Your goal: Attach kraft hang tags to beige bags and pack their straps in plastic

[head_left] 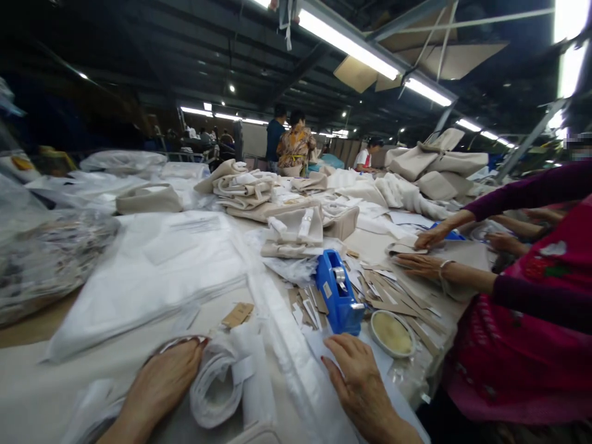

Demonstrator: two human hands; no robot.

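My left hand (166, 376) rests at the lower left, beside a white roll of wrapping material (215, 385); its fingertips are tucked by the roll and what they hold, if anything, is hidden. My right hand (363, 385) is at the lower right with fingers apart, over white sheets (319, 348) just in front of a blue tape dispenser (337, 293). Between my hands runs a long strip of white plastic (282, 339). A brown tag (238, 314) lies above the roll. A round dish with a yellowish surface (392, 333) stands right of the dispenser.
Stacked clear plastic bags (161, 265) cover the left. Beige fabric pieces (296, 228) are piled mid-table, with paper strips (393, 287) around the dispenser. At the right, a person in a red apron (531, 320) handles beige fabric (462, 262). More people stand behind.
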